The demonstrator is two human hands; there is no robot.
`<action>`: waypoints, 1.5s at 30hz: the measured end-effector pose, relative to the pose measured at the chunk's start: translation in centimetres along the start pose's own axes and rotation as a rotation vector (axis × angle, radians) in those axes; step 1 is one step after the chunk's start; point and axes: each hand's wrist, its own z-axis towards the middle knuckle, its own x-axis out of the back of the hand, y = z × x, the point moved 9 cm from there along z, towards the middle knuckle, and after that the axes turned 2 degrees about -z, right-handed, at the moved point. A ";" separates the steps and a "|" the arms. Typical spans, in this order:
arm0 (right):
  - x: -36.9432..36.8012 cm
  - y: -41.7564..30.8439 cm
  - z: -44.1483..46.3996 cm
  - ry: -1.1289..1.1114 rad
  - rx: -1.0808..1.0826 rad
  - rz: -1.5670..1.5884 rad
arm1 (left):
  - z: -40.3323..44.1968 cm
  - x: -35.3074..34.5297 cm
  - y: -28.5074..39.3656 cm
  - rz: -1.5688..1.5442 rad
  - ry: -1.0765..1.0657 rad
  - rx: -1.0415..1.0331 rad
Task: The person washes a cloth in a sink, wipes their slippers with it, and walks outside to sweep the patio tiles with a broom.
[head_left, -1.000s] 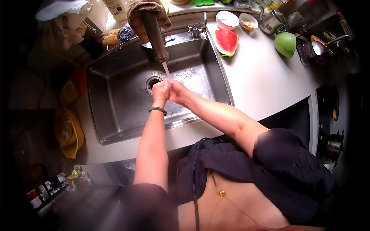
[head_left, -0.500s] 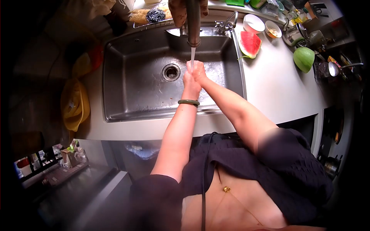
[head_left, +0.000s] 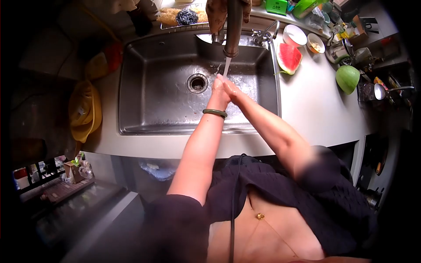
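Water runs from the faucet (head_left: 232,41) onto my two hands, which touch each other over the steel sink (head_left: 149,101). My left hand (head_left: 219,91), with a green bangle on its wrist, lies against my right hand (head_left: 232,91). The fingers of both are small and overlap, so how far they are bent is hard to make out. No object shows between them. The drain (head_left: 197,83) is just to the left of my hands.
Right of the sink are a watermelon piece (head_left: 289,58), a white bowl (head_left: 294,36), a smaller bowl (head_left: 315,44), a green melon piece (head_left: 347,79) and a ladle (head_left: 380,91). A yellow basket (head_left: 85,111) is at the left. Scrubbers (head_left: 187,17) sit behind the sink.
The view has shifted, so the sink sits further right and higher than at first. My hands have stayed together under the stream and their pose against each other has altered.
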 end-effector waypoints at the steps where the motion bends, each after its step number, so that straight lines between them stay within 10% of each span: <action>1: -1.3 3.5 1.8 -0.176 -0.116 0.005 | 3.6 2.3 -0.1 -0.101 0.034 -0.052; 8: -2.7 -3.0 -5.2 0.002 0.136 0.140 | 2.7 3.2 4.3 -0.146 0.001 -0.055; 10: -1.1 -2.8 -3.9 -0.009 0.130 0.293 | -1.6 0.8 4.2 -0.028 -0.140 0.043; 11: -0.1 -1.9 -3.1 0.104 0.056 0.546 | 2.0 1.4 3.2 -0.135 -0.541 0.203; 12: -0.7 -1.6 -2.0 0.024 0.051 0.771 | 2.6 2.4 2.3 0.012 -0.238 0.177; 14: -1.4 2.0 1.8 -0.056 -0.060 0.809 | 6.3 4.4 0.7 -0.057 -0.353 0.216; 20: 1.6 -3.3 -1.1 0.657 0.546 -0.512 | 3.5 2.7 -0.6 -0.264 -0.415 0.063; 22: 2.2 -2.3 -0.5 0.657 0.507 -0.456 | -0.4 0.4 -0.6 -0.203 -0.283 0.011; 24: 1.0 -0.9 1.0 0.368 0.385 -1.061 | 0.0 1.0 -1.4 -0.166 -0.223 0.060; 28: 5.6 0.4 0.7 0.415 0.175 -0.837 | 4.7 4.1 -2.1 0.027 -0.422 0.240; 29: 7.2 -2.1 -0.6 0.474 0.176 -0.759 | 0.7 3.3 -0.2 0.082 -0.100 0.106; 33: 12.5 -18.6 -8.9 0.811 0.757 -0.016 | -0.7 1.4 1.0 0.028 -0.156 0.039; 36: 11.4 -28.6 -15.3 0.658 1.110 0.242 | 0.4 2.1 0.7 0.009 -0.143 0.046; 45: 6.5 -25.1 -20.1 0.595 1.052 -0.011 | -4.2 0.4 3.4 0.274 -0.148 -0.022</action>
